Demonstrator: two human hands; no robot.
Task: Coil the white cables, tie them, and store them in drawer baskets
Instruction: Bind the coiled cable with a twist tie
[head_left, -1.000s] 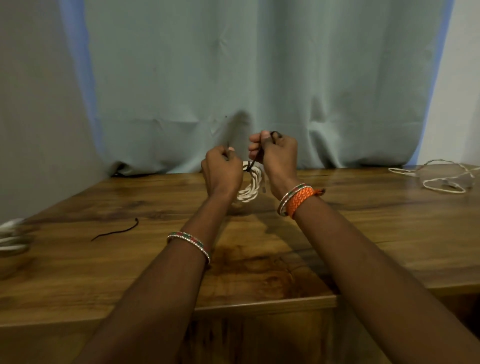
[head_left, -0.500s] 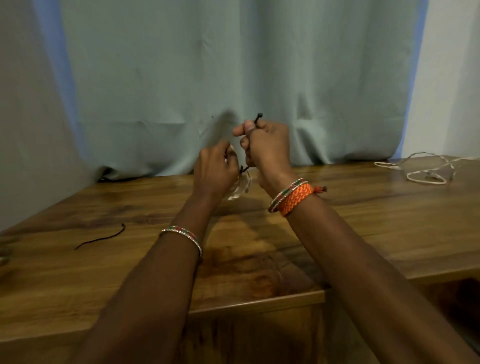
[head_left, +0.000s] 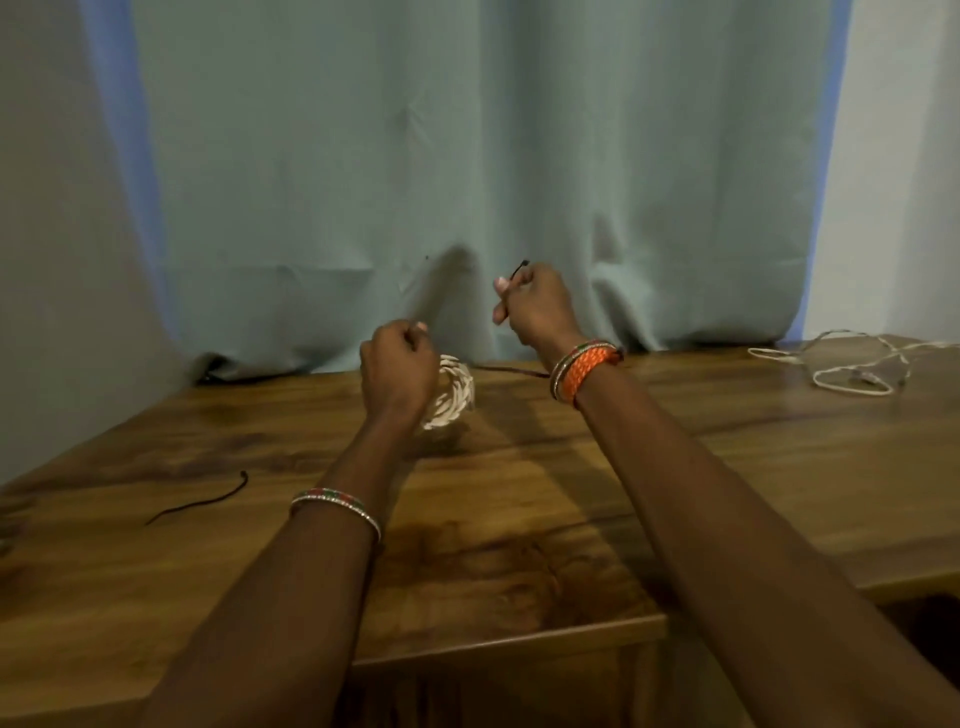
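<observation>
A coiled white cable (head_left: 451, 394) hangs just above the wooden table (head_left: 519, 519), partly hidden behind my left hand (head_left: 397, 366), whose curled fingers hold it. My right hand (head_left: 535, 306) is raised to the right of the coil and pinches one end of a thin dark tie (head_left: 519, 270). The tie's tip sticks up above my fingers. A dark strand (head_left: 511, 370) runs from the coil toward my right wrist.
A loose, tangled white cable (head_left: 852, 364) lies at the table's far right. A second dark tie (head_left: 200, 500) lies on the table to the left. A grey-green curtain (head_left: 467, 156) hangs behind the table. The front edge is close below my forearms.
My hands have drawn apart: the right hand moved right and up with the tie, the left hand lowered with the coil. The tie is stretched between them.
</observation>
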